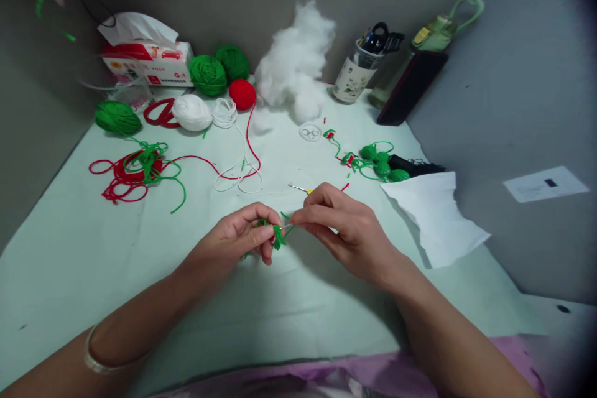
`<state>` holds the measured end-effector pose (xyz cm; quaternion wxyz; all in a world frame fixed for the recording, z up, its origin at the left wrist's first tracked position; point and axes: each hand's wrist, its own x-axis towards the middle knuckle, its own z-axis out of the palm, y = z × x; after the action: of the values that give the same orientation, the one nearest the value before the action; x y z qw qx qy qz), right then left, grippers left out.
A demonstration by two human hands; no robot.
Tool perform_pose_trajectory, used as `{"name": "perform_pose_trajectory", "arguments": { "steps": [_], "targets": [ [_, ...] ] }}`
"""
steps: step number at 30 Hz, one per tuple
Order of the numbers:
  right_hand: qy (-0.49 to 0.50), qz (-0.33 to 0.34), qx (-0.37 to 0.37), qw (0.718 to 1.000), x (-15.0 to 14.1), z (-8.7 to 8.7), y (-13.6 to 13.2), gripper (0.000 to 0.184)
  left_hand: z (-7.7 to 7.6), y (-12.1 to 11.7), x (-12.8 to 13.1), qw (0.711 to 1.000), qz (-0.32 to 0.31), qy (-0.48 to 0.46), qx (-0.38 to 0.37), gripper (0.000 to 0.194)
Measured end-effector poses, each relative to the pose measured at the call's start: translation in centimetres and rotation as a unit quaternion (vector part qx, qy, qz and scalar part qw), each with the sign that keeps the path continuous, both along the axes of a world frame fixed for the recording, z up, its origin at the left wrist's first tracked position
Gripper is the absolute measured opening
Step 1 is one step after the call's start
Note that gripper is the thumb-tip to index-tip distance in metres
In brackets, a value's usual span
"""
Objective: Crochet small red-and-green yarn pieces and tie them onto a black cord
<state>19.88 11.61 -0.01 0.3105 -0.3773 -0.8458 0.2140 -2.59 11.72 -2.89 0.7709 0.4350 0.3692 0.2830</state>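
1. Work: small green-and-red piece of looped yarn [278, 237], at the left hand's fingertips, above the pale green tabletop [209, 317], near its middle.
2. Step, my read: thin, silvery, needle-like metal tool [286, 226] being worked at the yarn's edge. Whether the tip is inside a loop, can't tell from here.
3. Doing it well: pinch close to the entry point, slide the tool along its own line, don't split strands. Keep the loose green strand clear of the tip.
4. Left hand [247, 233]: thumb and fingers closed on the yarn, forearm angling in from lower left.
5. Right hand [342, 224]: thumb and forefinger pinching the tool, other fingers curled, wrist bent, forearm from lower right.
6. Yellow-handled metal hook [297, 187] lies just beyond the right hand.
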Motion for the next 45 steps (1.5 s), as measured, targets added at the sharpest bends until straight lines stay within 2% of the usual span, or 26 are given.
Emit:
{"name": "perform_pose_trajectory", "arguments": {
  "steps": [14, 18, 23, 25, 27, 28, 30, 32, 34, 36, 39, 42, 45],
  "targets": [
    [0.056, -0.012, -0.065, 0.996, -1.0, -0.5, -0.4, 0.012, -0.1, 0.0, 0.2, 1.000, 0.013, 0.001, -0.018, 0.014],
    [0.068, 0.018, -0.082, 0.994, -1.6, -0.6, -0.8, 0.021, -0.2, -0.2, 0.5, 1.000, 0.015, 0.003, -0.009, 0.019],
    [0.052, 0.021, -0.077, 0.995, -2.0, -0.5, -1.0, 0.012, -0.3, -0.3, 0.7, 0.999, 0.017, 0.031, -0.014, 0.020],
    [0.084, 0.012, -0.086, 0.993, -2.0, -0.1, -1.1, 0.010, -0.3, -0.3, 0.8, 0.999, 0.011, 0.030, -0.016, 0.020],
    [0.176, -0.006, -0.140, 0.974, -1.9, 0.7, -1.1, 0.008, -0.2, -0.2, 0.9, 1.000, 0.006, 0.022, -0.021, 0.021],
    [0.234, -0.013, -0.186, 0.954, -1.7, 1.0, -1.0, 0.009, -0.2, -0.2, 0.9, 1.000, 0.004, 0.019, -0.023, 0.021],
    [0.334, -0.022, -0.285, 0.898, -1.2, 1.7, -0.7, 0.013, -0.2, -0.2, 0.9, 0.999, 0.003, 0.024, -0.026, 0.021],
    [0.400, -0.030, -0.338, 0.851, -0.3, 2.2, 0.0, 0.015, -0.1, -0.1, 0.8, 0.999, 0.008, 0.030, -0.028, 0.020],
    [0.451, -0.063, -0.321, 0.830, 1.1, 2.6, 0.9, 0.015, -0.2, -0.1, 0.7, 0.999, 0.012, 0.034, -0.025, 0.019],
    [0.490, -0.116, -0.254, 0.826, 2.9, 3.1, 1.8, 0.013, -0.2, -0.1, 0.6, 0.999, 0.014, 0.037, -0.020, 0.018],
    [0.505, -0.189, -0.146, 0.830, 5.7, 3.9, 2.7, 0.012, 0.0, -0.1, 0.5, 0.999, 0.008, 0.036, -0.016, 0.017],
    [0.464, -0.246, -0.115, 0.843, 7.3, 3.9, 3.2, 0.018, 0.3, -0.2, 0.5, 1.000, -0.009, 0.020, -0.013, 0.018],
    [0.445, -0.251, -0.094, 0.854, 6.8, 3.0, 3.3, 0.013, 0.4, -0.3, 0.4, 1.000, -0.009, 0.002, -0.016, 0.018]
  ]
}}
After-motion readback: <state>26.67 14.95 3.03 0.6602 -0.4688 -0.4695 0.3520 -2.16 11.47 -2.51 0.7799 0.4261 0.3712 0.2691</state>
